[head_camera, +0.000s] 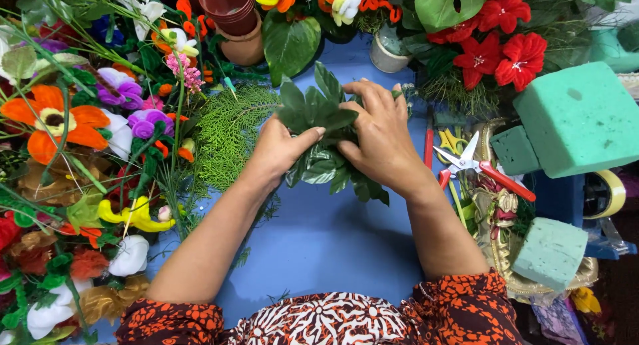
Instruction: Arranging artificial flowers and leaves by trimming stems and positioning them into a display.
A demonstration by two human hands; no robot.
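Both of my hands hold a bunch of dark green artificial leaves (318,112) above the blue table (333,238). My left hand (279,149) grips the bunch from the left, thumb pressed across the leaves. My right hand (379,132) covers the bunch from the right, fingers curled over its top. More leaves (346,175) hang below my palms. A feathery green fern sprig (229,129) lies just left of my left hand.
Heaps of artificial flowers (80,139) fill the left side. Red flowers (499,49) and big leaves line the back. Right of my hands lie red-handled scissors (482,167), green foam blocks (579,119), another foam block (551,252) and a tape roll (609,193). Stacked pots (233,12) stand behind.
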